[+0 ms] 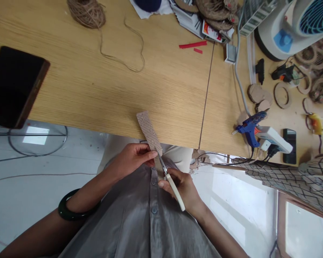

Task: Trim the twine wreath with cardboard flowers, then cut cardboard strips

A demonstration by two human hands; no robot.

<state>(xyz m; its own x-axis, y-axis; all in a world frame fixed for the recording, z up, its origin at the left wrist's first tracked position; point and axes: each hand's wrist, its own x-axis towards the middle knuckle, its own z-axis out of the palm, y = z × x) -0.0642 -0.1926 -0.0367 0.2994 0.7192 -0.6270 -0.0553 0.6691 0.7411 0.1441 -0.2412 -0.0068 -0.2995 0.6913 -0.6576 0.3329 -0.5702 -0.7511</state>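
My left hand point(140, 157) pinches a strip of brown corrugated cardboard point(148, 129) near its lower part, thumb on top. The strip reaches forward over the table's front edge, ribbed side up. In my right hand point(184, 188) is a pair of scissors point(174, 190) with cream-white handles. Their blades lie across the cardboard, close to my left thumb. A lower stretch of the cardboard shows between the two hands, over my grey shirt. How far the blades are apart is hard to make out.
On the wooden table point(167, 82) are a ball of twine point(87, 12), a dark tablet point(14, 84) and red strips point(193, 44). To the right are a blue glue gun point(249, 128), a power strip point(274, 138), a phone point(289, 145), cardboard rings point(282, 95) and a fan point(293, 28).
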